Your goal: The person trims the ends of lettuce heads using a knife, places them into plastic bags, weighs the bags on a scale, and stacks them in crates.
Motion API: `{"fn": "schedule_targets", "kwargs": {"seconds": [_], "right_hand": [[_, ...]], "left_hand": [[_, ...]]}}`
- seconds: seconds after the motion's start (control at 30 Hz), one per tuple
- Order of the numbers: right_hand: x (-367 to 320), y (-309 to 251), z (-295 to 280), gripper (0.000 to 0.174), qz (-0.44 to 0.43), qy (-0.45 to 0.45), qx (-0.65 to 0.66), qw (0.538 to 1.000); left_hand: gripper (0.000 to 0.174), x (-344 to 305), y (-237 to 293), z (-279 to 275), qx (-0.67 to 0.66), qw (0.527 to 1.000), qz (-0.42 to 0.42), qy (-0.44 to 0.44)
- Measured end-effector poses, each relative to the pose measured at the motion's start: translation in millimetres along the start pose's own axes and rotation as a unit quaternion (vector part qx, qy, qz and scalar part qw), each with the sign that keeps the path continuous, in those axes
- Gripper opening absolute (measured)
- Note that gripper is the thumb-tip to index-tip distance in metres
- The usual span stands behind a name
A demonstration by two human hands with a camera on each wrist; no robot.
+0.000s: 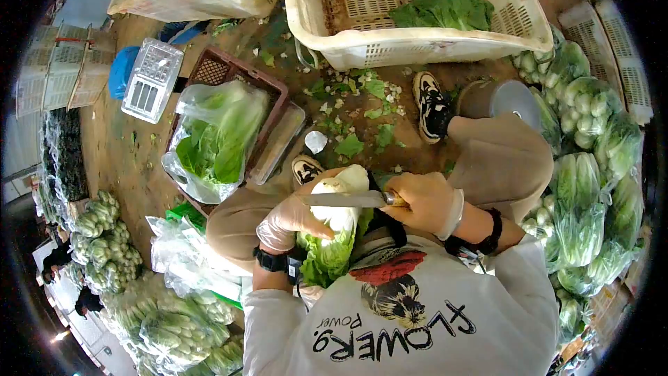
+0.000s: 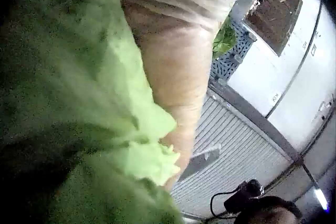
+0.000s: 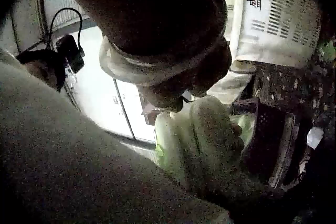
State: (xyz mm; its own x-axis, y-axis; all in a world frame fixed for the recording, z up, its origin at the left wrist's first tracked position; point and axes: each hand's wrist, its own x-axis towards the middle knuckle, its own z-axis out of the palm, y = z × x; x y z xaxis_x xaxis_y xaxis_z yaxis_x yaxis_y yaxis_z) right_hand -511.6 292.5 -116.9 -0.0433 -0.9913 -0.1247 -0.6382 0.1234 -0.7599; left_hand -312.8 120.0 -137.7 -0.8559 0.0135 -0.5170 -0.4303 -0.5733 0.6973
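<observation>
In the head view a leafy head of lettuce or cabbage [image 1: 334, 237] lies against the lap, its pale stem end pointing away from the body. The left hand [image 1: 296, 212], in a thin glove, grips its side. A knife [image 1: 348, 200] lies across the pale stem part, and the right hand [image 1: 424, 202] holds its handle, gloved too. The left wrist view shows green leaves [image 2: 121, 103] close up beside the left hand [image 2: 178, 61]. In the dark right wrist view the right hand [image 3: 173, 87] is above the pale stem [image 3: 194, 134]; the blade is hard to make out.
Ahead stands a cream crate [image 1: 417, 45] holding some greens. A brown crate [image 1: 275, 87] with bagged lettuce [image 1: 223, 132] is at the left, near a scale [image 1: 153, 80]. Bagged vegetables [image 1: 577, 195] are piled at the right, plastic bags [image 1: 184, 251] at the left. Leaf scraps litter the floor.
</observation>
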Motion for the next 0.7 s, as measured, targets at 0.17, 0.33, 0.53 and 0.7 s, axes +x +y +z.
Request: {"fn": "schedule_targets", "kwargs": {"seconds": [0.17,0.33,0.53,0.7], "right_hand": [[3.1,-4.9,2.7,0.024,0.028,-0.012,-0.102,0.994],[-1.3,-8.1,3.4,0.024,0.055,-0.041,-0.133,0.989],[4.6,-9.2,12.9,0.024,0.086,-0.030,-0.171,0.981],[30.8,34.8,-1.9,0.027,0.073,0.070,-0.162,0.982]], "left_hand": [[0.108,2.1,3.2,6.6,0.008,1.000,0.011,-0.010],[0.107,2.1,7.7,12.6,0.024,1.000,0.005,-0.010],[0.104,8.4,1.3,7.3,0.207,0.976,0.020,-0.065],[0.107,17.4,-2.0,10.0,0.241,0.968,0.031,-0.060]]}}
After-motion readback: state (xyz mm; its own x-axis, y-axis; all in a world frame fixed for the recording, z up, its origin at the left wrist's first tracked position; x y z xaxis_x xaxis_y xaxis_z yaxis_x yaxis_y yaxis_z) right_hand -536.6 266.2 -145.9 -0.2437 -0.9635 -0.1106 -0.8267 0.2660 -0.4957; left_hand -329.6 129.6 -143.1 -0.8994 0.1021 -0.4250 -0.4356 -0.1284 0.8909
